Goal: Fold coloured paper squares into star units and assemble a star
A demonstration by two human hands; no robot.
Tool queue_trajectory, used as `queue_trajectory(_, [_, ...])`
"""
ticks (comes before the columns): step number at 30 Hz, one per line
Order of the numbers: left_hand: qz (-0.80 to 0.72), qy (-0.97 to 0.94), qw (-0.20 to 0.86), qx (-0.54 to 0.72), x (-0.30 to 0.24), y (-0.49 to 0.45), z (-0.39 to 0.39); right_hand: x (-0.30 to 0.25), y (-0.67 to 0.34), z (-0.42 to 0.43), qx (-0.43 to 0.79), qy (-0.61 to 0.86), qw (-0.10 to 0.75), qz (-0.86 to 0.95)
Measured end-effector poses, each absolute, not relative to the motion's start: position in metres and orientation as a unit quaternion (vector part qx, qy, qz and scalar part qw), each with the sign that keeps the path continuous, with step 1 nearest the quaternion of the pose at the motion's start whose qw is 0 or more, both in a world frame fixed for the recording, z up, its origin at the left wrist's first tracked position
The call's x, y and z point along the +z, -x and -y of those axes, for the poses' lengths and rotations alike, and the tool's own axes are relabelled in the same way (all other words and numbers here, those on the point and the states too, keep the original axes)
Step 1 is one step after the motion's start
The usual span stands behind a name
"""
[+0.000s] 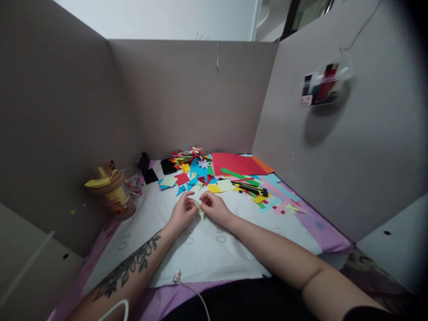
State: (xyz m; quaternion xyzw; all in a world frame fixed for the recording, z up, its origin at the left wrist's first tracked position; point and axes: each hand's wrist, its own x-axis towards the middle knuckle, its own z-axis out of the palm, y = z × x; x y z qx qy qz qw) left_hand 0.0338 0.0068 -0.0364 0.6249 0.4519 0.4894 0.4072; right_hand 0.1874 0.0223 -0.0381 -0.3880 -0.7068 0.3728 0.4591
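Note:
My left hand (pixel 182 211) and my right hand (pixel 214 207) meet over the white mat (pixel 207 249), fingers pinched on a small pale green piece of paper (pixel 200 211) held between them. Both hands are closed on it. Just beyond the hands lie loose coloured paper pieces (pixel 187 180) in blue, red and yellow. A heap of folded paper stars (pixel 189 156) sits further back.
Red and orange paper sheets (pixel 239 163) and coloured strips (pixel 277 200) lie at the right with a yellow-black utility knife (pixel 250 188). A lidded jar (pixel 113 191) stands at the left, dark objects (pixel 157 169) behind. Grey partition walls surround the desk; a clear holder (pixel 323 84) hangs on the right wall.

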Motion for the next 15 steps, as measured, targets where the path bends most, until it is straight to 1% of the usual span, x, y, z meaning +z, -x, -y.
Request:
queue_trajectory(7, [-0.480,-0.548,0.414,0.545,-0.036,-0.019,-0.015,-0.052,-0.185,-0.044,0.421,0.390,0.500,0.649])
queue_trajectory(9, [-0.493,-0.506,0.421,0.569,-0.035,-0.012,-0.017,-0.051,-0.181,-0.054,0.397,0.405,0.506,0.650])
queue_trajectory(11, [-0.506,-0.465,0.422,0.591,-0.035,-0.005,-0.020,-0.048,-0.174,-0.063,0.358,0.426,0.494,0.668])
queue_trajectory(15, [-0.513,-0.415,0.420,0.623,-0.036,0.006,-0.024,-0.044,-0.158,-0.079,0.242,0.468,0.435,0.730])
